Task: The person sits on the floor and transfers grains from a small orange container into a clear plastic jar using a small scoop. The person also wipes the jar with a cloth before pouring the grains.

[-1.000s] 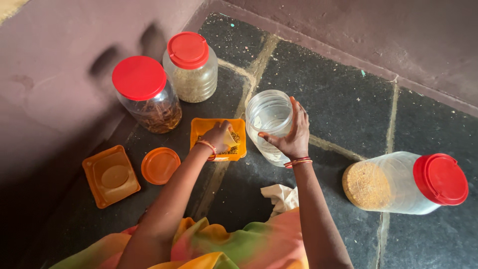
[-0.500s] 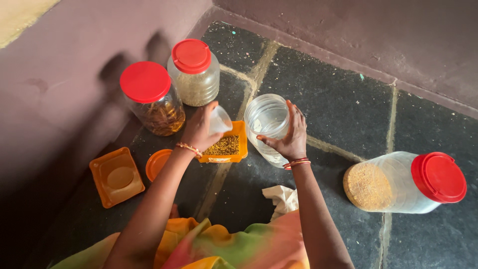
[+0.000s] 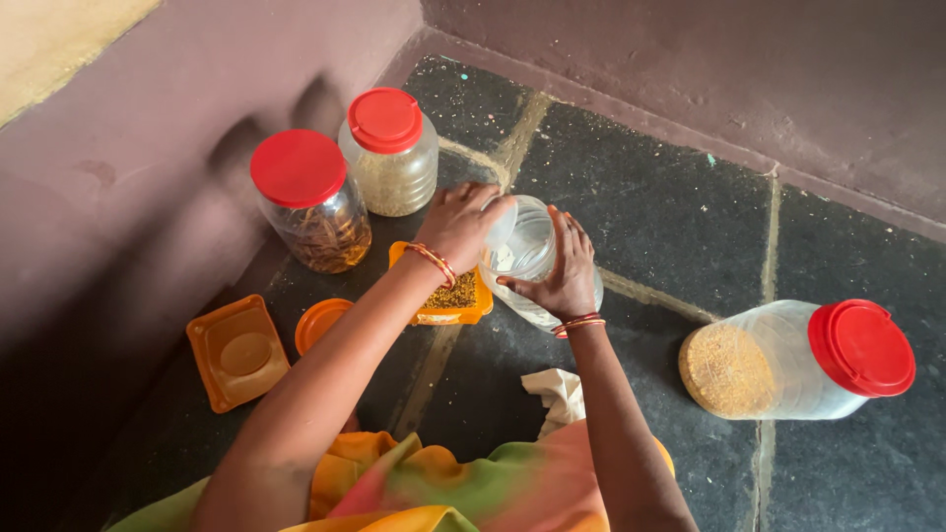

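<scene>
1. You've got the clear open jar (image 3: 532, 258) between both hands, tilted on the stone floor (image 3: 670, 227), its mouth turned toward your left hand.
2. Your right hand (image 3: 560, 278) is wrapped around the near side of the jar, fingers (image 3: 567, 236) curled over its wall, bangles at the wrist: a firm hold on it.
3. Your left hand (image 3: 461, 223) is right at the jar's mouth, fingers bunched and touching the rim; whether it pinches anything, I cannot tell.
4. Just under your left wrist sits the square orange container (image 3: 455, 298), open, with brownish-green seeds in it, touching or nearly touching the jar.
5. Beyond your left hand, two red-lidded jars stand upright and close together: the jar of dark sticks (image 3: 313, 211) further to the left, the jar of pale seeds (image 3: 390, 156) nearer the wall corner.
6. Left of your left forearm lie the round orange lid (image 3: 317, 321) and, further out, the square orange lid (image 3: 236, 351), flat on the floor, just beside each other.
7. Below your right wrist, a crumpled pale cloth (image 3: 558, 394) lies on the floor against your clothing.
8. Well out to the right of your right hand, a large jar of yellow grain (image 3: 778, 359) lies on its side, red lid on, pointing away to the right.
</scene>
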